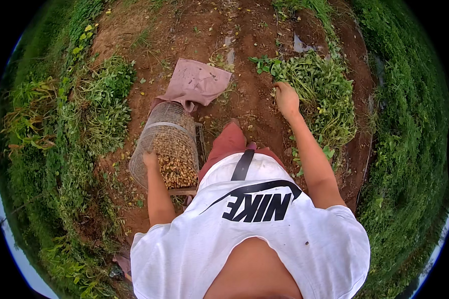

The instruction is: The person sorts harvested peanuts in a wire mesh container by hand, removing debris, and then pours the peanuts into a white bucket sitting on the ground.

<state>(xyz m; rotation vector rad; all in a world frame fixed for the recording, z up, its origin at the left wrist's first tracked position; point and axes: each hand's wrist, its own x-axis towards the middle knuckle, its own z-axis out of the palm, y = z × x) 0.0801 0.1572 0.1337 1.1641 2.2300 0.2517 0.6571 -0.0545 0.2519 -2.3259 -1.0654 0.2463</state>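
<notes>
To my left stands a curved wire-mesh cage (168, 130) with a pale band across it, over a wooden frame (182, 191). Tan peanut pods (176, 164) are heaped inside and show through the mesh. My left hand (150, 159) is at the mesh on its left side; its fingers are mostly hidden, so its grip is unclear. On the right, my right hand (286, 98) reaches forward with bent fingers, beside a heap of uprooted peanut plants (321, 97). Whether it has hold of a stem is not visible.
A dusty pink cloth (198, 80) lies against the cage's far end. More pulled plants (106, 101) lie on the left. Brown soil (254, 93) with scattered leaves and scraps of plastic film (301, 45) runs ahead. Dense green growth (408, 130) borders the right side.
</notes>
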